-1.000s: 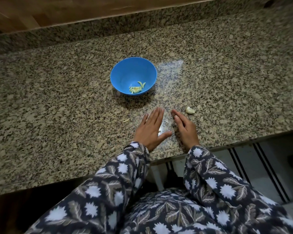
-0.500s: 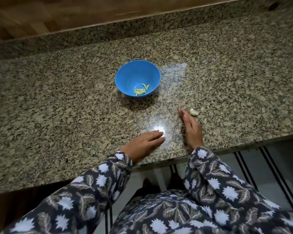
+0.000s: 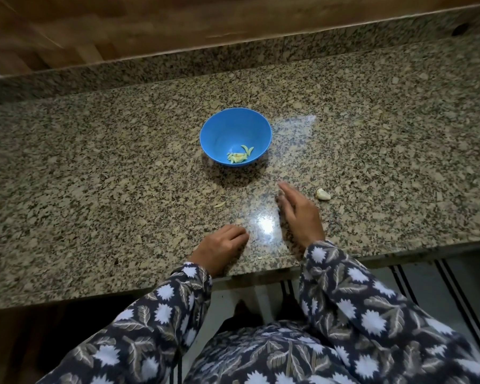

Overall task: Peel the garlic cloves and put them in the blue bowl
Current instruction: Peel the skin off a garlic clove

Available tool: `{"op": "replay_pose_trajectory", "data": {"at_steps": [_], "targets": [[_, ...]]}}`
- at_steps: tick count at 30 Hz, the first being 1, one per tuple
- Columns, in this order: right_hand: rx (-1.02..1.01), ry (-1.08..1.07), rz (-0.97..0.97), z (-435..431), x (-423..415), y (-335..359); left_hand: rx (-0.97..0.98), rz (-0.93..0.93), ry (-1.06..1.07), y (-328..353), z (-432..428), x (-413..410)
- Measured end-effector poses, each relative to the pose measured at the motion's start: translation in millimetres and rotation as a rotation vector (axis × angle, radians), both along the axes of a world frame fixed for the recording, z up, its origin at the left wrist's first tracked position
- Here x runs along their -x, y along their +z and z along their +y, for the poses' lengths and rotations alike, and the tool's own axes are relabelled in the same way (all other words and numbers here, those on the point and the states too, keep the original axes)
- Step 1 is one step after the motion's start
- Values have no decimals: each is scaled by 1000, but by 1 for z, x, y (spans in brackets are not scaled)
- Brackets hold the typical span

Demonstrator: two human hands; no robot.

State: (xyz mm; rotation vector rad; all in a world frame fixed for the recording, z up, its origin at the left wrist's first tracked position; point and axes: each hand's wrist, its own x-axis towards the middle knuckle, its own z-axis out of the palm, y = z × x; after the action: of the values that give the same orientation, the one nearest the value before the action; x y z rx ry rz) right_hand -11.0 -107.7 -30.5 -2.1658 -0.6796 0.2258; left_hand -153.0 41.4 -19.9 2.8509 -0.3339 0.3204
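Head view: the blue bowl stands on the granite counter, with pale yellow-green peeled cloves low at its 5 o'clock. A whitish garlic clove lies at the bowl's 4 o'clock, near the right hand, whose fingers are straight and blurred. The left hand, at 6 o'clock, rests loosely curled and grips nothing.

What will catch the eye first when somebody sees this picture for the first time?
The blue bowl stands out on the speckled granite counter, a few pale garlic pieces at its bottom. Near the front edge are the left hand and right hand, holding nothing; one garlic clove lies just right of the right hand.
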Motion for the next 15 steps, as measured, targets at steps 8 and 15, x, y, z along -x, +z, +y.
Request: {"op": "replay_pose_trajectory", "data": {"at_steps": [8,15], "targets": [[444,76,-2,50,-71,-15,79,74,288,-9,-21,-3],[195,178,-187,31,-21,-29,153,93,431,-10,-27,-3]]}}
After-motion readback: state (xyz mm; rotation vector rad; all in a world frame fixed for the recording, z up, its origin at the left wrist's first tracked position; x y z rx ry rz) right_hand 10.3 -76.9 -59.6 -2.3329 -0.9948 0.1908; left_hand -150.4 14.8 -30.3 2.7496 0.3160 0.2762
